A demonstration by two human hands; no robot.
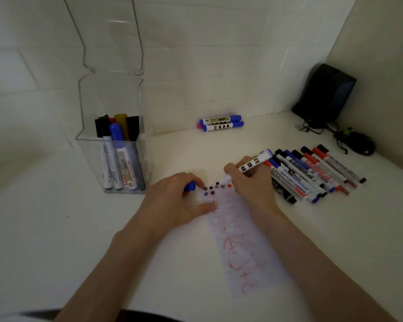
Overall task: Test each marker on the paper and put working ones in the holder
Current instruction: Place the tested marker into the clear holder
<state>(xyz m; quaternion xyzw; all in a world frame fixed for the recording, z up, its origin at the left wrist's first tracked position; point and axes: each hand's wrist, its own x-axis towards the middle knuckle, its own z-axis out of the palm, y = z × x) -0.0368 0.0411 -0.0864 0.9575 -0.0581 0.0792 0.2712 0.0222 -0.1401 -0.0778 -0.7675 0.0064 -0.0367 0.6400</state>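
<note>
At a white surface (56,228), the right hand (254,184) pinches an uncapped marker (250,164), its tip down among small test marks at the far end of the paper (240,240). Just left of it, the left hand (172,201) grips the cap (190,185), thumb on the sheet's edge. More markers (312,175) lie just right of the right hand; the holder (113,145) stands beyond the left. A short, firm stroke on bare paper, with the sheet pinned flat, would likely best show whether ink flows.
</note>
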